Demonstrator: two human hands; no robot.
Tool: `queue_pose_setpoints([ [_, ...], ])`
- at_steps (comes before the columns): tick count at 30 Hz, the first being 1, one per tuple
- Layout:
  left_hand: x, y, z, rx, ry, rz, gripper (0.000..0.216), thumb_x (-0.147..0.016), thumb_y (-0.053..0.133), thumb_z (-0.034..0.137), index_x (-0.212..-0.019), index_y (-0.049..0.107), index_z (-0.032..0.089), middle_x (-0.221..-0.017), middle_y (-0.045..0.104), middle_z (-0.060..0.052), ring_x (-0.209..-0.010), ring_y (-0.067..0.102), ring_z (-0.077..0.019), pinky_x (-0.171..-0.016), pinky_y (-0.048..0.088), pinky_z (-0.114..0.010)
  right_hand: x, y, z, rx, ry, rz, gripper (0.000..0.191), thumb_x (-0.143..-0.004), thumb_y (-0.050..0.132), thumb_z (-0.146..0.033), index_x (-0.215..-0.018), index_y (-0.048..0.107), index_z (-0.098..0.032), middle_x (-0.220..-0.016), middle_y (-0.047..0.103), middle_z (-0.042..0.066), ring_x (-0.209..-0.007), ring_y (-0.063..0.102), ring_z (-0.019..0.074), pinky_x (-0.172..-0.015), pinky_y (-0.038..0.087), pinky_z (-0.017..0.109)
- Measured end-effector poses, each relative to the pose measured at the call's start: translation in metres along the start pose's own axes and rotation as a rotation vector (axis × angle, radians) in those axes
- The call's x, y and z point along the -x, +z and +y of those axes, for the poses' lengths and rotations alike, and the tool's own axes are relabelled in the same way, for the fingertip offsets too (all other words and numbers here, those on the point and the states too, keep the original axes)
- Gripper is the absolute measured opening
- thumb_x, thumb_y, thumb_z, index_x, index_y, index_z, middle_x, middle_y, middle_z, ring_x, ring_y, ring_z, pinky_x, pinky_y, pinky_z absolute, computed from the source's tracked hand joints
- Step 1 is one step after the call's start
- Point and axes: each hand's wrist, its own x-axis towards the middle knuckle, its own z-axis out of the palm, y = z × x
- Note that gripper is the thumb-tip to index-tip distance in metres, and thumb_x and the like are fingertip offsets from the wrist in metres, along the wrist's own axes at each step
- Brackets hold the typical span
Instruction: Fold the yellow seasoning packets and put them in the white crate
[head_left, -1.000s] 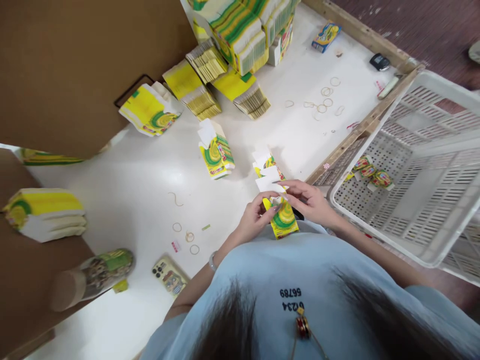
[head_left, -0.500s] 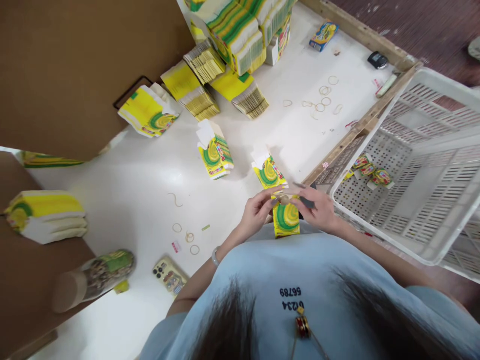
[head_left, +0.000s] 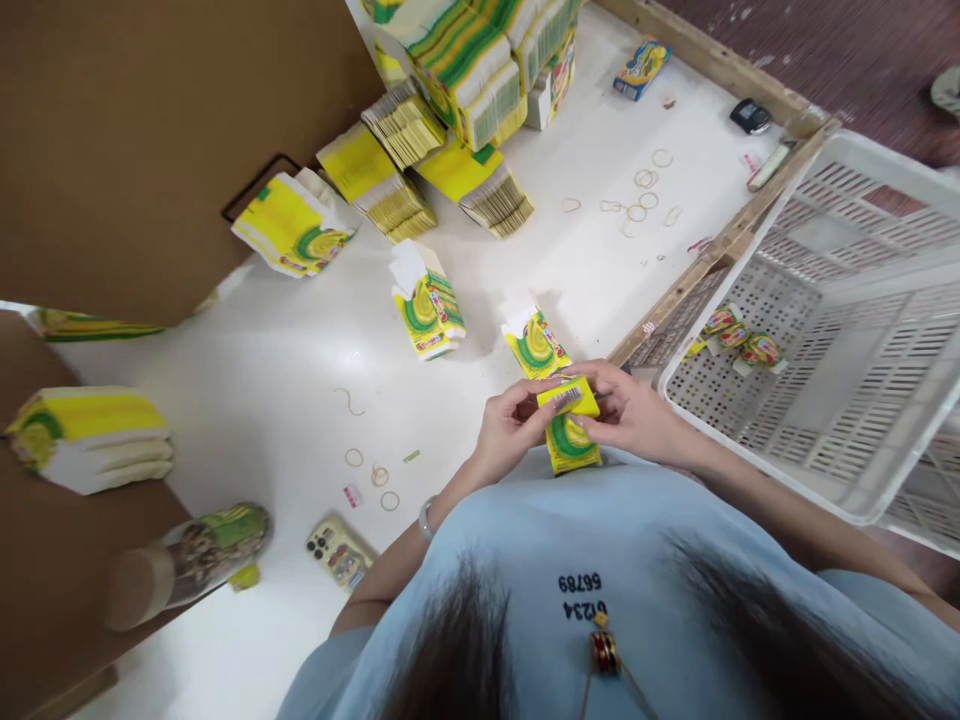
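Note:
Both hands hold one small yellow-and-green carton (head_left: 571, 440) close to my chest, above the white table (head_left: 270, 380). My left hand (head_left: 512, 430) grips its left side, fingers curled. My right hand (head_left: 634, 413) presses its fingers on the carton's folded-down top flap, which shows a barcode. Just beyond the hands an open carton (head_left: 535, 340) stands with its white flaps up. Another open carton (head_left: 424, 300) stands further left.
Stacks of flat yellow-green carton blanks (head_left: 450, 110) pile at the back, more at the left (head_left: 90, 435). A white slatted crate (head_left: 832, 320) at the right holds a few cartons (head_left: 739, 340). Rubber bands (head_left: 637, 195), a phone (head_left: 339, 550), a bottle (head_left: 187, 560) and brown cardboard (head_left: 150, 130) lie around.
The held carton's white top flaps, open a second ago, are now folded down shut. My hands have shifted onto its top, and the carton has turned slightly.

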Motion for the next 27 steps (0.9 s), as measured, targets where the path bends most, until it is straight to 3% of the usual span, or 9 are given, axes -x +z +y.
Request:
queue_pose_setpoints([
  [3,0.001,0.001,-0.002,0.027,-0.007,0.02,0.036,-0.087,0.074,0.052,-0.103,0.075,0.019,-0.085,0.079,-0.004,-0.068,0.07,-0.013,-0.06,0.056,-0.023,0.001,-0.004,-0.008,0.051,0.019,-0.013,0.05,-0.082,0.068,-0.024,-0.131,0.058,-0.025,-0.097,0.071,0.0,-0.066,0.067,0.0126,-0.063,0.058,0.027],
  [8,0.001,0.002,-0.005,-0.021,-0.01,0.02,0.037,-0.088,0.073,0.052,-0.103,0.075,0.019,-0.093,0.08,-0.006,-0.07,0.07,-0.0132,-0.062,0.057,-0.024,0.0,-0.002,-0.007,-0.001,-0.023,-0.03,0.05,-0.082,0.068,-0.025,-0.131,0.057,-0.023,-0.104,0.07,0.003,-0.079,0.069,0.014,-0.071,0.06,0.028],
  [14,0.0,-0.003,-0.007,-0.094,0.039,-0.015,0.037,-0.093,0.065,0.052,-0.108,0.075,0.019,-0.097,0.079,-0.008,-0.068,0.067,-0.0127,-0.06,0.054,-0.023,0.001,-0.009,-0.008,0.092,-0.056,0.01,0.055,-0.083,0.07,-0.021,-0.137,0.058,-0.022,-0.11,0.073,0.005,-0.071,0.068,0.0118,-0.063,0.06,0.025],
  [17,0.005,-0.009,-0.007,-0.177,0.065,-0.103,0.042,-0.101,0.053,0.051,-0.123,0.071,0.02,-0.101,0.077,-0.008,-0.076,0.068,-0.0144,-0.066,0.055,-0.024,-0.001,-0.013,-0.004,-0.038,-0.036,-0.153,0.055,-0.088,0.069,-0.03,-0.142,0.059,-0.023,-0.106,0.078,0.003,-0.079,0.073,0.0147,-0.07,0.064,0.028],
  [19,0.005,-0.015,-0.007,-0.21,0.068,-0.169,0.046,-0.105,0.045,0.049,-0.14,0.058,0.022,-0.096,0.075,-0.006,-0.072,0.067,-0.0139,-0.066,0.055,-0.024,-0.003,-0.012,0.004,-0.1,-0.013,-0.151,0.05,-0.091,0.068,-0.039,-0.138,0.064,-0.024,-0.102,0.079,0.002,-0.083,0.075,0.0166,-0.073,0.065,0.031],
  [21,-0.005,-0.023,-0.008,-0.234,0.107,-0.16,0.051,-0.107,0.039,0.046,-0.152,0.043,0.023,-0.092,0.073,-0.005,-0.071,0.066,-0.0143,-0.066,0.055,-0.025,-0.003,-0.011,0.012,-0.103,-0.019,-0.023,0.043,-0.092,0.067,-0.045,-0.129,0.07,-0.024,-0.103,0.08,0.003,-0.085,0.075,0.0181,-0.072,0.065,0.032],
  [23,-0.029,-0.032,-0.012,-0.326,0.2,-0.032,0.05,-0.106,0.042,0.046,-0.151,0.04,0.022,-0.099,0.07,-0.007,-0.083,0.067,-0.0174,-0.073,0.055,-0.028,0.0,-0.02,0.017,-0.006,-0.084,0.153,0.039,-0.092,0.066,-0.05,-0.121,0.074,-0.024,-0.107,0.079,0.006,-0.09,0.075,0.0207,-0.075,0.065,0.035],
  [25,-0.065,-0.044,-0.02,-0.505,0.288,0.158,0.047,-0.101,0.055,0.045,-0.141,0.049,0.02,-0.115,0.065,-0.013,-0.105,0.063,-0.0225,-0.087,0.054,-0.034,0.01,-0.043,0.015,0.237,-0.133,0.381,0.038,-0.095,0.061,-0.051,-0.117,0.075,-0.024,-0.112,0.077,0.01,-0.095,0.074,0.0246,-0.082,0.063,0.041],
  [27,-0.104,-0.054,-0.029,-0.657,0.28,0.274,0.056,-0.089,0.075,0.041,-0.135,0.053,0.018,-0.128,0.058,-0.016,-0.119,0.056,-0.0266,-0.098,0.049,-0.039,0.025,-0.073,0.008,0.615,-0.062,0.647,0.039,-0.1,0.053,-0.048,-0.122,0.072,-0.022,-0.115,0.074,0.016,-0.097,0.073,0.0306,-0.087,0.06,0.052],
])
